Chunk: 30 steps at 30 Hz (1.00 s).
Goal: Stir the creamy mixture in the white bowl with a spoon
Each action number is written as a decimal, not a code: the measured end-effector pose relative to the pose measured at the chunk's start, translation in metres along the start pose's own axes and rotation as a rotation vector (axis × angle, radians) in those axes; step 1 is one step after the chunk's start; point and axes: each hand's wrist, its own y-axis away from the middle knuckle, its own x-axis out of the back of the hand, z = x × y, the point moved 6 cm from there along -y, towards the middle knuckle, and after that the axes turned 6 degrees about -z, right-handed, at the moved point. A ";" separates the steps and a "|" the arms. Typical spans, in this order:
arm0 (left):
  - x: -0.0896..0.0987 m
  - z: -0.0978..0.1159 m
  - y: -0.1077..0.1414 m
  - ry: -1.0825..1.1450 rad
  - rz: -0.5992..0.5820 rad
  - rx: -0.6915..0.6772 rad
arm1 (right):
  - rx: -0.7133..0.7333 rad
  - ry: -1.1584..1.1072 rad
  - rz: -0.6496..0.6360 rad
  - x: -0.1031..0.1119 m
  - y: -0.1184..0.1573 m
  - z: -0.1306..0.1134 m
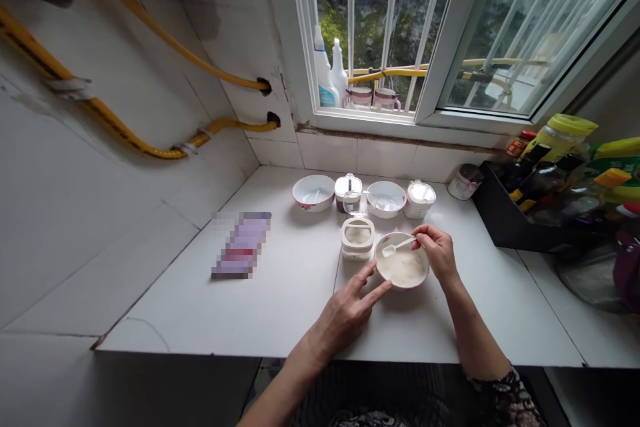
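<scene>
My right hand (437, 250) pinches the handle of a small white spoon (390, 250) above a round bowl (427, 273). Pale, grainy powder (406, 269) covers the inside of that bowl. Against the bowl's left rim rest the spread fingers of my left hand (353, 307), holding nothing. Just left of the bowl stands a square white seasoning jar (357, 250) with its lid raised and pale contents showing. Behind are two more bowls, one on the left (313, 203) and one on the right (387, 207), and two lidded jars, a dark-filled one (349, 195) and a white one (421, 199).
A pixelated purple flat object (243, 247) lies on the white counter (295, 307) at left. A black box (515, 227) of bottles stands at right, with a small jar (466, 181) beside it and a pot (593, 277) in front. White bottles (338, 73) stand on the windowsill.
</scene>
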 end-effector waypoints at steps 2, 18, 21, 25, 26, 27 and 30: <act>0.000 0.000 0.000 -0.006 -0.012 0.001 | -0.026 -0.055 0.016 0.003 -0.001 0.003; 0.001 0.000 -0.001 -0.013 -0.033 0.005 | -0.004 0.087 -0.114 -0.016 0.006 -0.006; 0.001 0.001 -0.001 -0.009 -0.038 0.006 | -0.051 0.032 -0.072 -0.010 0.006 -0.003; 0.001 0.001 -0.001 -0.007 -0.037 0.007 | -0.034 0.069 -0.039 -0.007 0.006 -0.004; 0.001 0.000 -0.001 -0.006 -0.036 0.006 | -0.029 0.082 -0.036 -0.008 0.006 -0.005; 0.001 0.000 0.000 -0.005 -0.036 0.006 | -0.025 0.089 -0.034 -0.008 0.006 -0.006; 0.000 0.000 0.000 -0.003 -0.040 0.008 | -0.039 0.054 -0.033 -0.009 0.006 -0.005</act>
